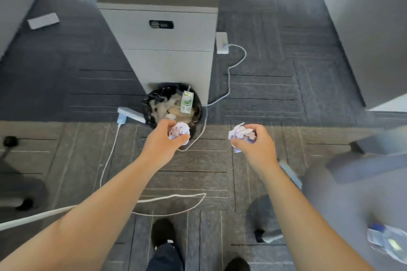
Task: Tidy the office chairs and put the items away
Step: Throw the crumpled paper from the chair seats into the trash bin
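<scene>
We see no writing we can read: the dark label [161, 24] on the grey cabinet [163, 50] behind the bin [152, 103] is blurred, and so is the green-marked carton [186, 102] standing in it. The black-lined bin holds that carton with crumpled scraps, and our left hand [164, 142] is closed round a paper ball [178, 131] just over its near rim, while our right hand [256, 145], off to the bin's right, grips a second paper ball [241, 133]. White cables [229, 81] loop over the carpet around the bin, and a grey office chair [352, 193] stands well to its right.
</scene>
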`<act>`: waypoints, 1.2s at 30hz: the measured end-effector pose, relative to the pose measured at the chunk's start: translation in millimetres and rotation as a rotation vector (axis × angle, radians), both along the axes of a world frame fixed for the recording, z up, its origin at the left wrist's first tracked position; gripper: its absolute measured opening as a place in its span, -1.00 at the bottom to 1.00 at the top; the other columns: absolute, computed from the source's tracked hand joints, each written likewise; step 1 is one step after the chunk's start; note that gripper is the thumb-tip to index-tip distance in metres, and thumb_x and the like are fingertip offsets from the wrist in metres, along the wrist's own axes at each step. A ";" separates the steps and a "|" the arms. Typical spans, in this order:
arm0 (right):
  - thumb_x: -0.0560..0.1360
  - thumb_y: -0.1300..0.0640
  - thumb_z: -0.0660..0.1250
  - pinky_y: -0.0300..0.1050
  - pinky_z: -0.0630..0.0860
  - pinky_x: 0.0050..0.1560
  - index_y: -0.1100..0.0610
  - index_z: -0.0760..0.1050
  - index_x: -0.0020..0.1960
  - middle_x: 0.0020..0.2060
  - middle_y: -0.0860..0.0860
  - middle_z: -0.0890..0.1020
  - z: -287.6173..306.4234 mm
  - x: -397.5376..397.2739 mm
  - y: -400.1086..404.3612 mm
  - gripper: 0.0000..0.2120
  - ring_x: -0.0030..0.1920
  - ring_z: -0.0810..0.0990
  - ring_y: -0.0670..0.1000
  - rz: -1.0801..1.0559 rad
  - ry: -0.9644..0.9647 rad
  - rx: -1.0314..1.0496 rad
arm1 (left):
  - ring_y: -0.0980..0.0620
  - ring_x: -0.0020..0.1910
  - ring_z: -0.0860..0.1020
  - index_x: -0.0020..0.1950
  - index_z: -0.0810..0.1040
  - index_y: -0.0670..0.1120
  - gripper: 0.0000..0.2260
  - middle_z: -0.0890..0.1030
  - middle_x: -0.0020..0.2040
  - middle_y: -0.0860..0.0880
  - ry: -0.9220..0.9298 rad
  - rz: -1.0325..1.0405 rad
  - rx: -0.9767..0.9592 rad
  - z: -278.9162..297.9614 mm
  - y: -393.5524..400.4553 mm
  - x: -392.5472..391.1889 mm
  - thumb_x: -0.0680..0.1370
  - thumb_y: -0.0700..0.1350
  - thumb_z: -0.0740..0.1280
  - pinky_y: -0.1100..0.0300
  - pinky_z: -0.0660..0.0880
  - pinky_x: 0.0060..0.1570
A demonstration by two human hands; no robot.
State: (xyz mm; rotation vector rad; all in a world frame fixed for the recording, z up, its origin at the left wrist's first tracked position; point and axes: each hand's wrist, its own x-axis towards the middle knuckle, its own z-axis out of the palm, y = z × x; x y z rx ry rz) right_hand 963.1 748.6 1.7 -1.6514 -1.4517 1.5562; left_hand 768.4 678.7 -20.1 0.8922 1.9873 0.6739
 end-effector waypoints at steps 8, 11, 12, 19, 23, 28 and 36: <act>0.38 0.21 0.42 -0.15 0.38 -0.04 0.07 0.38 0.04 -0.04 0.00 0.52 -66.0 -99.4 19.7 -0.69 -0.04 0.49 -0.01 0.046 -0.043 -0.044 | 0.01 -0.09 0.48 0.08 0.44 -0.12 -0.74 0.52 -0.03 -0.01 -0.009 0.153 -0.048 -59.8 17.9 -89.9 0.47 -0.02 0.32 0.24 0.33 -0.30; 0.38 0.22 0.42 -0.19 0.38 -0.08 0.13 0.39 0.13 -0.05 -0.02 0.49 -100.2 -117.8 37.1 -0.64 -0.06 0.48 -0.02 0.070 -0.059 -0.064 | -0.01 -0.06 0.47 0.14 0.44 -0.14 -0.71 0.53 0.03 -0.05 -0.057 0.217 -0.072 -94.7 38.2 -101.6 0.49 -0.03 0.31 0.19 0.35 -0.19; 0.38 0.22 0.42 -0.19 0.38 -0.09 0.16 0.39 0.17 -0.07 -0.03 0.48 -112.9 -123.1 44.7 -0.60 -0.09 0.47 -0.04 0.077 -0.067 -0.071 | -0.02 -0.04 0.47 0.16 0.44 -0.15 -0.70 0.52 0.03 -0.05 -0.075 0.248 -0.081 -106.3 46.4 -104.1 0.50 -0.03 0.30 0.16 0.36 -0.11; 0.40 0.22 0.41 -0.60 0.36 -0.38 0.19 0.33 0.26 -0.20 -0.20 0.42 -197.3 -141.6 80.4 -0.52 -0.23 0.42 -0.25 0.182 -0.089 -0.143 | -0.12 0.06 0.52 0.09 0.43 -0.13 -0.76 0.54 0.07 -0.12 -0.241 0.475 -0.135 -176.8 101.7 -110.6 0.52 -0.01 0.27 -0.10 0.47 0.21; 0.41 0.21 0.40 -0.48 0.37 -0.30 0.19 0.33 0.26 -0.20 -0.19 0.41 -220.6 -144.1 88.3 -0.53 -0.24 0.42 -0.23 0.223 -0.124 -0.195 | -0.13 0.21 0.45 0.31 0.35 -0.18 -0.59 0.46 0.19 -0.08 -0.270 0.579 -0.150 -198.2 117.4 -113.9 0.53 0.00 0.24 -0.08 0.38 0.30; 0.44 0.15 0.37 -0.03 0.52 0.03 0.15 0.34 0.13 -0.23 -0.15 0.43 -230.4 -161.7 94.0 -0.67 -0.19 0.49 -0.08 0.213 -0.140 -0.277 | -0.05 0.06 0.42 0.07 0.48 -0.08 -0.85 0.49 -0.02 -0.04 -0.255 0.613 -0.188 -196.9 109.6 -120.4 0.54 -0.09 0.23 0.01 0.39 0.25; 0.48 -0.03 0.29 0.07 0.37 0.36 0.22 0.27 0.29 0.16 0.07 0.44 -228.6 -215.0 107.9 -0.50 0.23 0.47 0.08 0.117 -0.063 -0.409 | -0.12 0.23 0.45 0.26 0.42 -0.18 -0.71 0.49 0.25 -0.15 -0.205 0.630 -0.203 -177.8 96.9 -131.6 0.54 -0.16 0.22 -0.06 0.37 0.31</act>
